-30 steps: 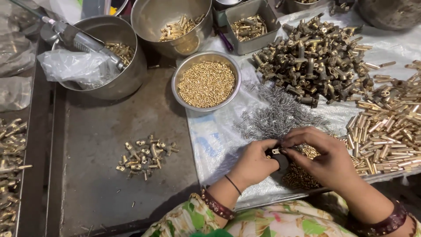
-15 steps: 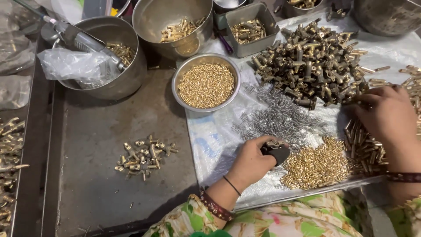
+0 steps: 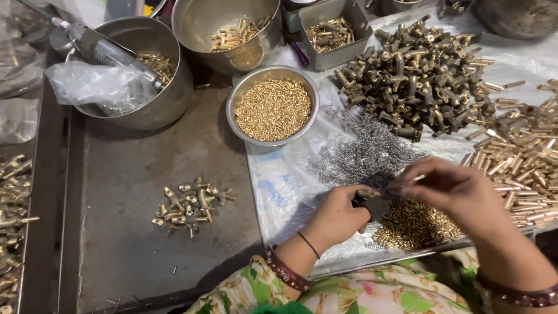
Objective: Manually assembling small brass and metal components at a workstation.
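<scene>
At the near right of the worktop, the left hand [image 3: 340, 216] grips a small dark holder block [image 3: 372, 204] while the right hand's [image 3: 462, 195] fingers pinch a thin brass pin [image 3: 401, 187] at it; only a small cluster of finished brass fittings [image 3: 192, 203] lies at the left, against large unassembled heaps of brass parts [image 3: 418, 75] at the far right.

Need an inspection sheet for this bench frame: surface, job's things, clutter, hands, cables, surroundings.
Surface: dark metal tray on the left, white plastic sheet on the right.
Job's things: small dark holder with a brass piece; springs; small brass pins; brass rods.
Clutter: steel bowl of brass pins; finished fittings; heap of brass fittings; pot with plastic bag.
Hands: left hand grips the holder; right hand pinches at its top.
Cables: nothing seen.
Surroundings: more steel pots at the top edge.
</scene>
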